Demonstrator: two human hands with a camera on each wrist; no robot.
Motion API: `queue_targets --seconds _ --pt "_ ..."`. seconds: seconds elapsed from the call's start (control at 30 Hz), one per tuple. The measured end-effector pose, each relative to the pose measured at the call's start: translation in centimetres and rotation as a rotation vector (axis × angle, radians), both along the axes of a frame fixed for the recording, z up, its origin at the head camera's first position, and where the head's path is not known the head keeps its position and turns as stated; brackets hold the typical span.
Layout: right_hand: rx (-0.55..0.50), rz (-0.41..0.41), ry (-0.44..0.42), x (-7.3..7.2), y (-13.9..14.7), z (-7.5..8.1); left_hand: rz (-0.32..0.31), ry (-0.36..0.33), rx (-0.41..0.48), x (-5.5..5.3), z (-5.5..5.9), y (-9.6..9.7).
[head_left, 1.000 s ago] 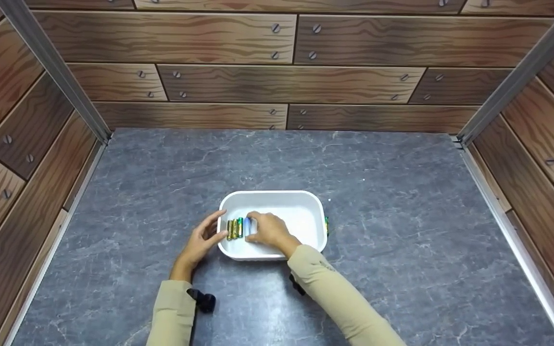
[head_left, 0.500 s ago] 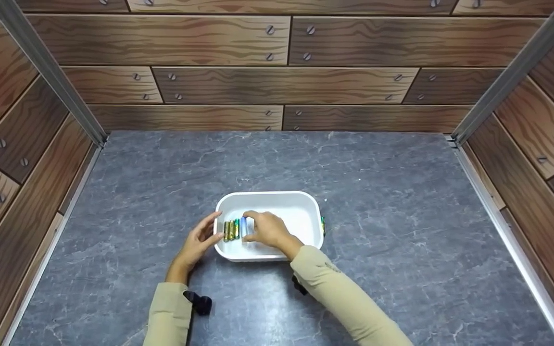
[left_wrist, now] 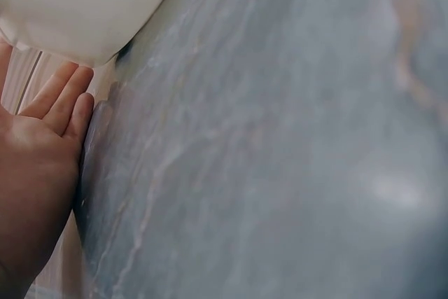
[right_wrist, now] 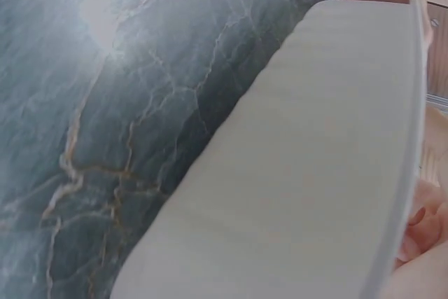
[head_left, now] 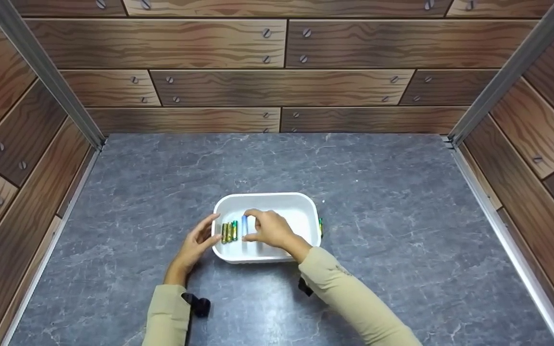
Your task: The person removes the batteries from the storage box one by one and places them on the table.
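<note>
A white plastic tub (head_left: 277, 195) sits on the grey marbled surface. Inside it, a short row of gold and green batteries (head_left: 229, 232) lies side by side near the left wall. My right hand (head_left: 274, 230) reaches into the tub and pinches a light blue battery (head_left: 245, 227) by its two ends between thumb and finger, just right of that row. At the tub's left side is my left hand (head_left: 194, 245), its thumb and forefinger spread at the rim. The left wrist view shows that hand (left_wrist: 38, 159) with fingers extended beside the tub's outer wall, which hides much of the right hand in the right wrist view.
Just outside the tub's right wall, part of a green battery (head_left: 321, 228) shows, mostly hidden by the rim. Tiny white specks lie on the surface behind it. Wood-patterned walls (head_left: 277, 86) with metal corner posts enclose the surface.
The blue battery and my right hand have shifted slightly right relative to the row, so a wider gap shows between them. My left hand stays at the rim. The whole view has drifted a little.
</note>
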State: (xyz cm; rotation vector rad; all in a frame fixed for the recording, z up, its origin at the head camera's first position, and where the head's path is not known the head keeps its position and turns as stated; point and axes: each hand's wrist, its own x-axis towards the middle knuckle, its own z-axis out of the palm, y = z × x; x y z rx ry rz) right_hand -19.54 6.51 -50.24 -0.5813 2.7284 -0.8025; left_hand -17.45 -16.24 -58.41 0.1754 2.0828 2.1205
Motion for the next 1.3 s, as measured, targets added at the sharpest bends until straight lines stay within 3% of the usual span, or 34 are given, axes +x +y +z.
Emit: queue_targets --seconds 0.97,1.3 --pt "-0.076 0.023 0.048 1.2 5.1 3.3 0.007 -0.029 0.015 0.0 0.0 0.0" --pt "-0.14 0.003 0.1 1.0 7.5 3.4 0.011 -0.052 0.006 0.2 0.0 0.0"
